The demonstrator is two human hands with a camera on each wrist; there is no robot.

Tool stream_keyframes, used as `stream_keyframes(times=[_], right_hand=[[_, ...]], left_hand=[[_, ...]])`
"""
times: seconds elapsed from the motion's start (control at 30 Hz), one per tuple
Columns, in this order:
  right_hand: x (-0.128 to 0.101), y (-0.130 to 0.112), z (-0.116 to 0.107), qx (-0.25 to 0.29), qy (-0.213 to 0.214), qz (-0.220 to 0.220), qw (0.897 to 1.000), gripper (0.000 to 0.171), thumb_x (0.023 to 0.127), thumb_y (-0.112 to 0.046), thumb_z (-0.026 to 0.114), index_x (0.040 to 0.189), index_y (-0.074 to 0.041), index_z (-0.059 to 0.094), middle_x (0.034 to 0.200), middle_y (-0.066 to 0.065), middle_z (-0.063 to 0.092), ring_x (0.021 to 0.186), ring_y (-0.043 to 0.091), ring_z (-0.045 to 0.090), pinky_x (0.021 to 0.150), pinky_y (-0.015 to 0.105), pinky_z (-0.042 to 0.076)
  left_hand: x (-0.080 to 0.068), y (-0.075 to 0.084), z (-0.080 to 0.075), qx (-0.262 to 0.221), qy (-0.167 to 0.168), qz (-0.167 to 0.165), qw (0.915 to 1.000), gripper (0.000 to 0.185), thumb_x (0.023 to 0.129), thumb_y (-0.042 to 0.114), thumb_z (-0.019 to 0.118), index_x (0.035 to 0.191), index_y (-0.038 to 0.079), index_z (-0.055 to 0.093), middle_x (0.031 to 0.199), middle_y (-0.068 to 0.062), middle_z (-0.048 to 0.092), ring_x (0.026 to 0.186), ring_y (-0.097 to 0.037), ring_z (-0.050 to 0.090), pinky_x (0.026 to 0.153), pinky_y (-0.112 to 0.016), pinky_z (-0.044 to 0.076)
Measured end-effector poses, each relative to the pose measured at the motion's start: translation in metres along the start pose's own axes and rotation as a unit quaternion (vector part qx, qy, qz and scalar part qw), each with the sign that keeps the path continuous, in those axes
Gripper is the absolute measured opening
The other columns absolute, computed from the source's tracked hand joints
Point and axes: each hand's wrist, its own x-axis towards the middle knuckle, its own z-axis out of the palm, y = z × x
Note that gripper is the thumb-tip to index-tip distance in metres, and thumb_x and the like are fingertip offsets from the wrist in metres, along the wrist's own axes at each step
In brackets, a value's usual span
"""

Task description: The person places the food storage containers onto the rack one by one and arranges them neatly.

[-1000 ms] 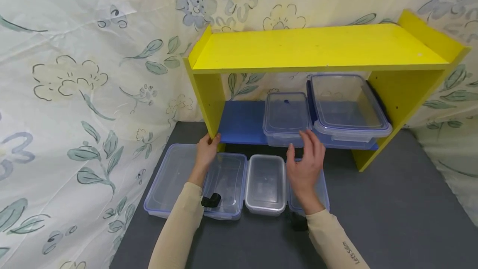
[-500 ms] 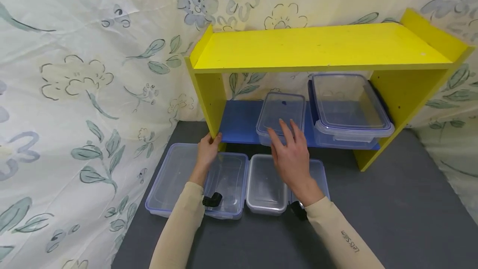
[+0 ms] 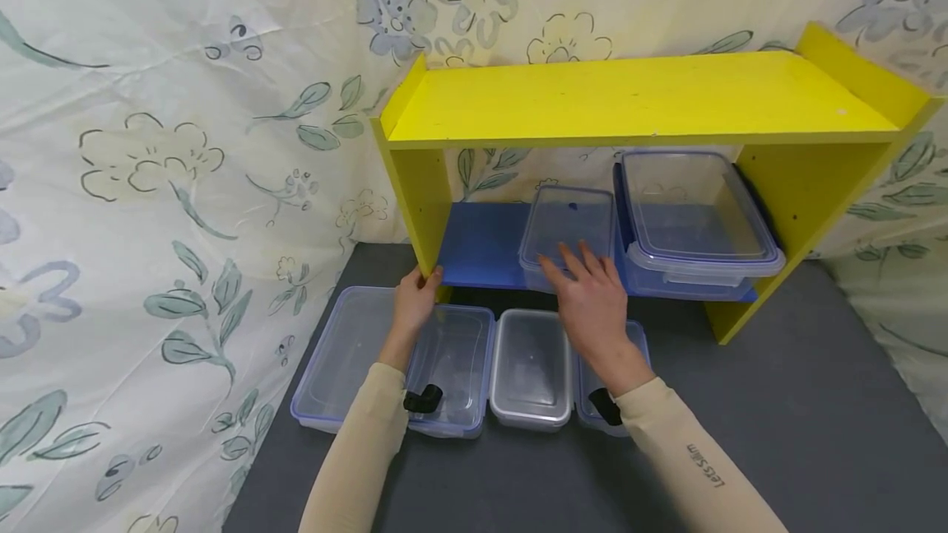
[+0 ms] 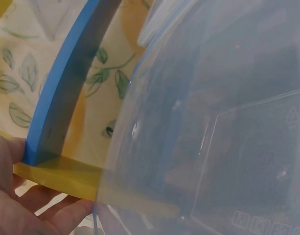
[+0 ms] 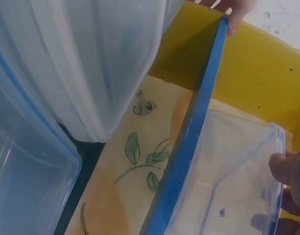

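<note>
Fingers of your right hand [image 3: 590,296] lie spread, nearly straight, on the small clear lidded plastic box [image 3: 568,229]; your left hand [image 3: 415,301] grips the yellow shelf's left post [image 3: 415,192]. Box sits on the blue lower board [image 3: 481,249], front edge overhanging, beside a larger clear tub [image 3: 692,216]. An uneven push could skew it or tip it off.

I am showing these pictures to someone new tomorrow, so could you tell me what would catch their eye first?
The bright yellow shelf unit with its blue lower shelf stands out against the flowered cloth backdrop. The right hand rests on a small clear lidded container on that blue shelf, while the left hand touches the unit's left post. More clear containers lie in a row on the grey floor below.
</note>
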Motion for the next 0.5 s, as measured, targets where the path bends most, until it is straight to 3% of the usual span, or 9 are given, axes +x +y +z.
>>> stream_keyframes(times=[0.17, 0.5], right_hand=[[0.001, 0.006, 0.001, 0.003, 0.000, 0.003, 1.000, 0.044, 0.082, 0.006, 0.061, 0.115, -0.022, 0.071, 0.125, 0.012, 0.067, 0.121, 0.037, 0.059, 0.094, 0.057, 0.046], [0.004, 0.020, -0.001, 0.012, -0.027, -0.005, 1.000, 0.054, 0.075, 0.014, 0.065, 0.116, -0.021, 0.071, 0.124, 0.013, 0.067, 0.121, 0.037, 0.059, 0.094, 0.058, 0.046]], left_hand=[[0.000, 0.000, 0.000, -0.001, -0.001, 0.000, 1.0000, 0.030, 0.099, 0.038, 0.054, 0.102, 0.010, 0.063, 0.086, -0.023, 0.060, 0.068, -0.022, 0.050, 0.060, -0.030, 0.039], [-0.001, 0.000, -0.002, -0.008, -0.004, -0.005, 0.9999, 0.031, 0.098, 0.039, 0.054, 0.104, 0.010, 0.064, 0.080, -0.010, 0.059, 0.070, -0.021, 0.051, 0.062, -0.030, 0.041]])
